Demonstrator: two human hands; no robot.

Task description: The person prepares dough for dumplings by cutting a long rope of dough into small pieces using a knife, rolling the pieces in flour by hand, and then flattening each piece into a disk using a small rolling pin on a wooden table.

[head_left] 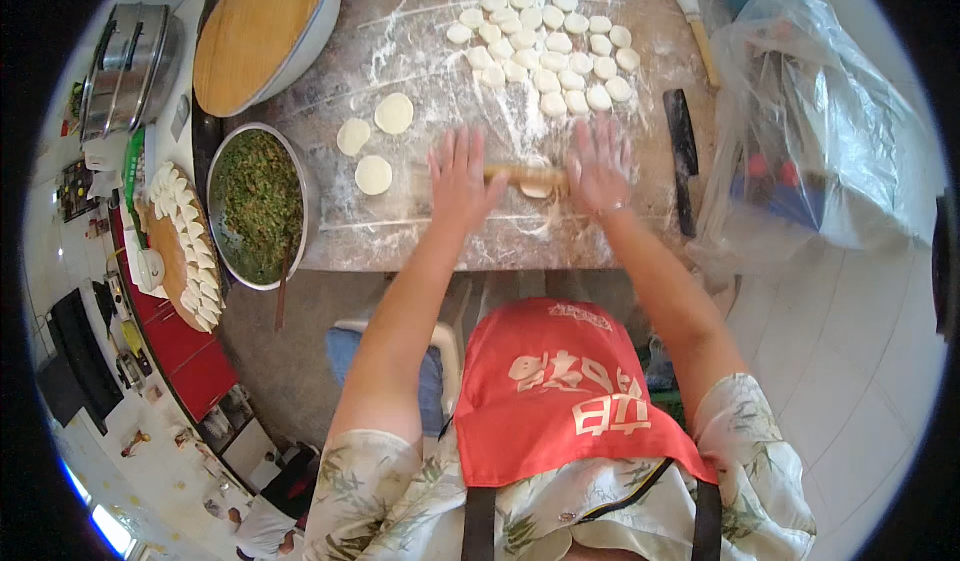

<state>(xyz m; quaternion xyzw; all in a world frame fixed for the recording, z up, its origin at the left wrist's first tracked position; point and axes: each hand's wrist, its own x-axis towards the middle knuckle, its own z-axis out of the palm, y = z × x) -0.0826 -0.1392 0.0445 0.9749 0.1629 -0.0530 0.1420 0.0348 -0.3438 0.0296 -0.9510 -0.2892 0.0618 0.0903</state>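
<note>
My two hands lie on a short wooden rolling pin [520, 174] near the front edge of the floured table [390, 231]. My left hand [457, 176] is at its left end, fingers stretched out and pointing away from me. My right hand [601, 169] rests over its right end, fingers also straight and a little spread. Under the pin sits a small dough piece [536, 191], partly covered by it. Left of my left hand lie three flat round wrappers [373, 175]. Beyond my right hand are many small white dough pieces [550, 59], loosely clustered.
At the left stands a metal bowl [311, 201] of green filling [258, 191]; beyond it, a wooden board [255, 31] covers a large basin. A round board [166, 246] holds shaped dumplings. On the right are a black-handled knife [683, 151], a brush [688, 6] and a clear plastic sheet [850, 111].
</note>
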